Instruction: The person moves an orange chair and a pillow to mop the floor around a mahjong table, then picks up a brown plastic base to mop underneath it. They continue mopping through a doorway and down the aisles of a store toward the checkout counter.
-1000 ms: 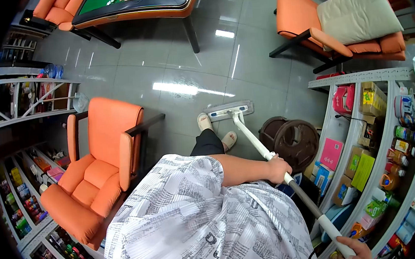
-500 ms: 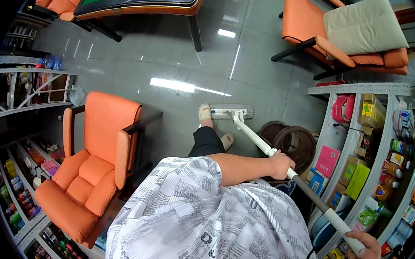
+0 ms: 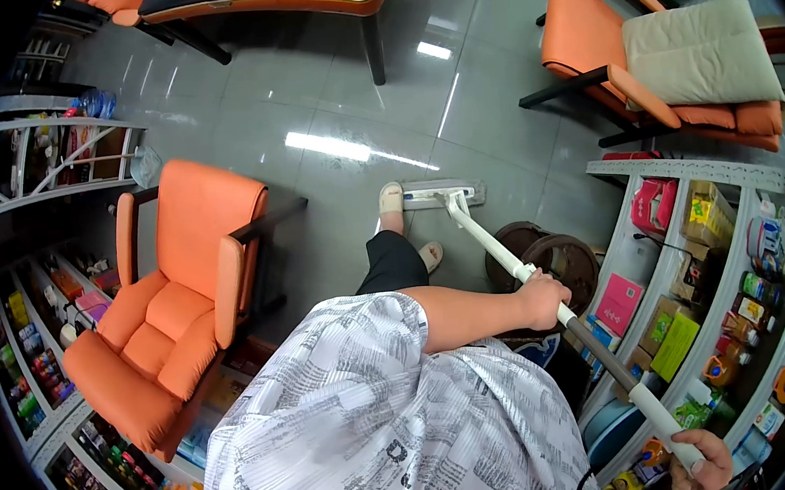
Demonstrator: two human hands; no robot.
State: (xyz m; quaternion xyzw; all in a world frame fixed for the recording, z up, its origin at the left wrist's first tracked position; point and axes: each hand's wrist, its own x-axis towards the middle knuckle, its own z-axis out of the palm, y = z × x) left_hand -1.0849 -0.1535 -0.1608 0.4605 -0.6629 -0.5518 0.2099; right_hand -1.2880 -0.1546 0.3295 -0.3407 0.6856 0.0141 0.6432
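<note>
Currently mid-mop stroke. Left hand (image 3: 544, 299) is wrapped tight around the mop handle (image 3: 496, 250) about halfway along; right hand (image 3: 702, 472) is curled around the handle's top end at the lower right edge of the frame, only partly in view. Mop head (image 3: 442, 194) sits flat on the floor (image 3: 342, 91) just right of the forward slipper (image 3: 390, 198), centre of frame.

Step, as I read it: working the open floor strip between the orange armchair (image 3: 168, 293) at left and the white shelf unit (image 3: 712, 264) at right. Next move probably calls for a push or pull along the handle axis with both grips kept firm, pad kept flat, and steering clear of the brown stools (image 3: 553, 264) just right of the shaft.

Materials:
- Handle: slim straight tube, white lower section, darker grey mid section, white grip at top.
- Mop head: flat, narrow rectangular plate, pale with a light blue strip.
- Floor: large grey glossy tiles, strong light reflections; looks slick.
- Armchair: padded orange upholstery, dark arm frames.
- Second chair (image 3: 638, 65) upper right: same orange, beige cushion on it.
- Shirt: white, crinkled, newsprint pattern.
- Shelves: curved white rails, packed with boxes and bottles.
</note>
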